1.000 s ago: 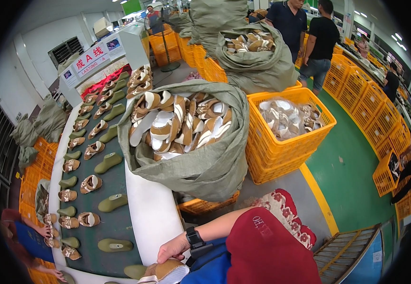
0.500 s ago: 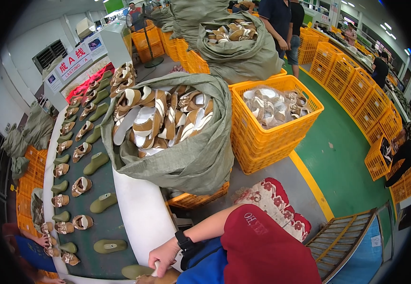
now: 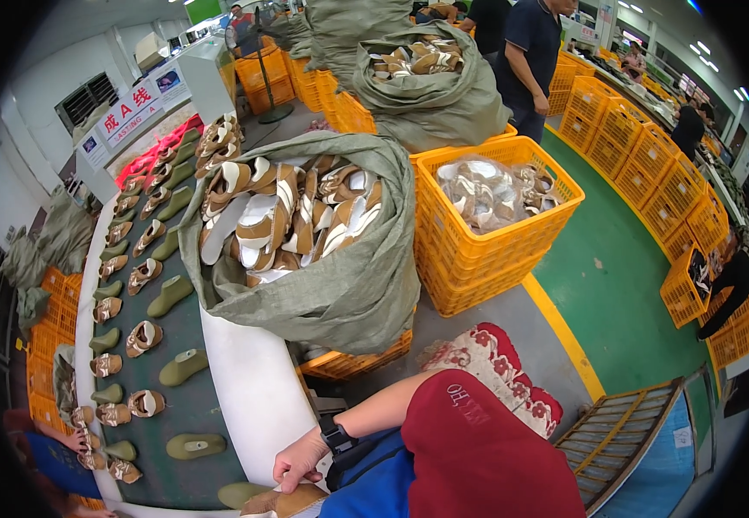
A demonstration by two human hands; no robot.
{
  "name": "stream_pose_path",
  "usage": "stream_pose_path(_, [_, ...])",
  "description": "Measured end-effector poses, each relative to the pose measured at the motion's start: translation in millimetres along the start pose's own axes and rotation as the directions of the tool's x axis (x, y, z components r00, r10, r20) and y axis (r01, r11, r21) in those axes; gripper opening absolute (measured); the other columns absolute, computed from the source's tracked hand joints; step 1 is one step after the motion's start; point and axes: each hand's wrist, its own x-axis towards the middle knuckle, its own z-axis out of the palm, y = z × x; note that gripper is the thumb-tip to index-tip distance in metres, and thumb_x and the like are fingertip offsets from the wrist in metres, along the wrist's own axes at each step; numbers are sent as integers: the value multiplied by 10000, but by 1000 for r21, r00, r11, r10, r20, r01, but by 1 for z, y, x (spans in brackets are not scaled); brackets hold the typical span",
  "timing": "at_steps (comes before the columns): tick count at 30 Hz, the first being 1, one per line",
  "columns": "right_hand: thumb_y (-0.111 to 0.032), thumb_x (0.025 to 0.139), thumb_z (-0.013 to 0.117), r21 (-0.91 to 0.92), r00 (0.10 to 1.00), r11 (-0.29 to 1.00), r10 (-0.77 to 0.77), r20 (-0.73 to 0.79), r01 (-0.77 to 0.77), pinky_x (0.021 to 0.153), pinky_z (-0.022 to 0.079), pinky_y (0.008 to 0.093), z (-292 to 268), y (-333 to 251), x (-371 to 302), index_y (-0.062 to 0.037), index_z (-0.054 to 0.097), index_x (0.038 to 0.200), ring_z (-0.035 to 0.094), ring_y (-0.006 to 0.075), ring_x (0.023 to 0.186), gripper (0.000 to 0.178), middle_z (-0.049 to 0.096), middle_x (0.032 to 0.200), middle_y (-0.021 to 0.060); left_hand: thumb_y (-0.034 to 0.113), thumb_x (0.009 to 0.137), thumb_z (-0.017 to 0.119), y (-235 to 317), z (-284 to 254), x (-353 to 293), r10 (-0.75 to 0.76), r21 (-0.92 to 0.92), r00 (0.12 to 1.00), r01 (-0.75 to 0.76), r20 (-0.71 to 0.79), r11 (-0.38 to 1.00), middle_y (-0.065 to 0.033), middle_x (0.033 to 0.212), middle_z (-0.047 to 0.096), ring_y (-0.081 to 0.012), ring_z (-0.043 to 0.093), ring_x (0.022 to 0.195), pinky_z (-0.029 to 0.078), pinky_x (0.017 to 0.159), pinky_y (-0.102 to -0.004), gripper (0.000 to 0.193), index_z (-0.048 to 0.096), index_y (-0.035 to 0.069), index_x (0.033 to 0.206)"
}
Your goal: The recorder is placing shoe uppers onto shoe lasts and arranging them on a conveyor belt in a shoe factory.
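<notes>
At the lower edge, my right hand (image 3: 298,462) reaches leftward, fingers bent and closed on the edge of a brown and white shoe (image 3: 284,501). The shoe is partly cut off by the frame, so its lower side is hidden. Beside it lies an olive-green shoe last (image 3: 240,494) at the edge of the dark green conveyor belt (image 3: 206,470). A black watch (image 3: 336,434) is on my right wrist. My left hand is out of the picture.
Shoes (image 3: 144,338) and lasts (image 3: 183,368) stand in rows along the belt. A large green-grey sack of shoes (image 3: 340,298) stands ahead, by a stacked yellow crate (image 3: 486,259). A co-worker's hand (image 3: 75,442) touches shoes at far left. A metal rack (image 3: 625,432) stands right.
My right hand has shifted slightly, and more of the brown shoe now shows beneath it. The white piece seen at my fingertips no longer shows. A person at the back has moved.
</notes>
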Motion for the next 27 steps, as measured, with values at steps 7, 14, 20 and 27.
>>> stream_pose_path(7, [-296, 772, 708, -229, 999, 973, -40, -1, 38, 384, 405, 225, 6, -10, 0, -10, 549, 782, 531, 114, 415, 327, 528, 542, 42, 324, 824, 619, 10, 12, 10, -54, -173, 990, 75, 128, 982, -175, 1176, 526, -309, 548, 967, 449, 820, -367, 370, 586, 89, 1106])
stream_pose_path(14, [-329, 779, 702, -343, 997, 937, -46, 56, 62, 411, 445, 233, 4, -8, 10, -27, 579, 809, 542, 118, 429, 327, 547, 561, 50, 311, 822, 620, 10, 19, 12, -126, -334, 968, 195, 217, 922, -182, 1198, 515, -315, 543, 977, 445, 830, -371, 368, 581, 87, 1112])
stream_pose_path(20, [-335, 778, 705, -352, 998, 934, 53, -21, -57, 460, 437, 209, 6, -61, 50, -27, 589, 934, 526, 59, 544, 364, 579, 706, 13, 53, 811, 530, -45, -29, -40, -317, -582, 927, 149, -200, 800, -147, 1101, 570, -245, 547, 1032, 438, 872, -395, 426, 458, -20, 1225])
stream_pose_path(27, [-271, 753, 692, -797, 996, 599, 83, -44, -85, 592, 521, 320, -21, -110, 132, -22, 581, 1017, 660, 215, 650, 379, 652, 799, 164, 187, 724, 670, -64, -13, -56, 103, 612, 913, 178, -394, 771, -188, 1198, 483, -408, 376, 1188, 298, 999, -492, 500, 513, 45, 1177])
